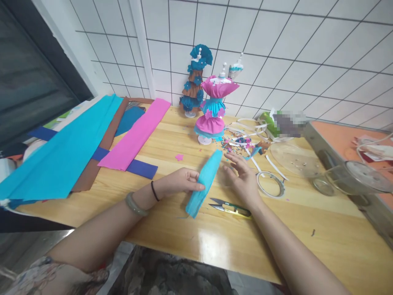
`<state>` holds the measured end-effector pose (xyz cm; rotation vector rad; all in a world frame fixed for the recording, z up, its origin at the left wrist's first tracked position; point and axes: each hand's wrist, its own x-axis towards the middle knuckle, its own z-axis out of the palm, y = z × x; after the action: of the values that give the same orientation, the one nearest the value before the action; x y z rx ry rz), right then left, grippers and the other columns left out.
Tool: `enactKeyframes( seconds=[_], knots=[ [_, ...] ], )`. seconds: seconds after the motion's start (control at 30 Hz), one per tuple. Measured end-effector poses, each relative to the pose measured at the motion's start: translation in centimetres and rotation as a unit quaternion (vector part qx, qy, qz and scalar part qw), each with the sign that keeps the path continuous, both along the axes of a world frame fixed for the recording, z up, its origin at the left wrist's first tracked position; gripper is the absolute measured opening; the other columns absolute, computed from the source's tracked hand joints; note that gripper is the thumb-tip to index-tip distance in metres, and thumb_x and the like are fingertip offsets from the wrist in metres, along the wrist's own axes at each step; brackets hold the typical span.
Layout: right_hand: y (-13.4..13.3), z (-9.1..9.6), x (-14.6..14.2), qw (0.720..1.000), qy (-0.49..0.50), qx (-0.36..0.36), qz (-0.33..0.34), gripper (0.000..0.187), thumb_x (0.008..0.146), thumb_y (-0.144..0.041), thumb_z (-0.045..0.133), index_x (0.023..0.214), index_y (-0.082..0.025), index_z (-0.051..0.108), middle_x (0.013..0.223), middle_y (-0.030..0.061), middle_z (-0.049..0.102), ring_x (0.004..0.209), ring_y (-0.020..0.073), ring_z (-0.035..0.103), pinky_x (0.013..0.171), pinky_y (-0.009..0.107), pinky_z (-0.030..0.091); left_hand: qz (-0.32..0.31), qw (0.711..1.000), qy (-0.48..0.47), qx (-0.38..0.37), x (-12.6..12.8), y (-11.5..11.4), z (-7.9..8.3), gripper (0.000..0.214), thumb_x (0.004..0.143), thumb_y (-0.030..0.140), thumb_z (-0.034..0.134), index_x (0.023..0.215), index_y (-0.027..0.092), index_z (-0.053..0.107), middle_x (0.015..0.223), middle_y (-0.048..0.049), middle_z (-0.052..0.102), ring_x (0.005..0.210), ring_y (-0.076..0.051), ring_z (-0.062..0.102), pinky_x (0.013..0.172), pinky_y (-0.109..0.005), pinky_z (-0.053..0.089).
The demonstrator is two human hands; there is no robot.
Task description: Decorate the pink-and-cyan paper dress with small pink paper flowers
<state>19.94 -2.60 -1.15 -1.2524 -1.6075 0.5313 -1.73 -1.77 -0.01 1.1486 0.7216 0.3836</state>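
A folded strip of light-blue crepe paper (208,174) is pinched between the thumb and fingers of my left hand (190,180), tilted above the wooden table. My right hand (242,176) is beside the strip's upper end, fingers spread and apart from it, holding nothing. Below and between the hands lie thread snips (231,207), blades pointing left. A roll of white tape (270,184) rests just right of my right hand. Behind the strip stands a small dress form (211,110) in pink and blue crepe paper. One pink paper flower (179,157) lies flat on the table.
Crepe paper sheets in blue (70,151), pink (136,135) and brown (101,159) cover the table's left. A second dress form (193,86) stands by the tiled wall. Paper scraps (238,143), a clear plastic tub (357,177) and an orange-topped surface (346,141) are on the right.
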Motion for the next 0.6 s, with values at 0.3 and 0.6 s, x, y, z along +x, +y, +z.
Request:
enactKeyframes(
  seconds=[0.3,0.6],
  knots=[
    [-1.9,0.8,-1.7,0.973,-0.113,-0.019,0.202,0.037,0.083,-0.021,0.050,0.120,-0.023,0.052,0.087,0.0040,0.064,0.080,0.0143,0.060,0.074,0.029,0.048,0.142,0.989,-0.045,-0.021,-0.1,0.6,-0.8,0.039,0.067,0.028,0.069,0.099,0.012,0.055,0.092,-0.0103,0.064,0.071,-0.016,0.063,0.063,-0.029,0.051],
    [-2.3,0.7,-2.1,0.947,-0.137,-0.004,0.289,0.025,0.085,-0.015,0.046,0.104,-0.020,0.062,0.092,0.0061,0.066,0.084,0.0131,0.061,0.075,0.026,0.048,0.178,0.981,-0.061,0.042,0.3,0.6,-0.9,0.043,0.064,0.024,0.071,0.101,0.011,0.054,0.091,-0.0082,0.066,0.077,-0.016,0.063,0.069,-0.029,0.051]
  ],
)
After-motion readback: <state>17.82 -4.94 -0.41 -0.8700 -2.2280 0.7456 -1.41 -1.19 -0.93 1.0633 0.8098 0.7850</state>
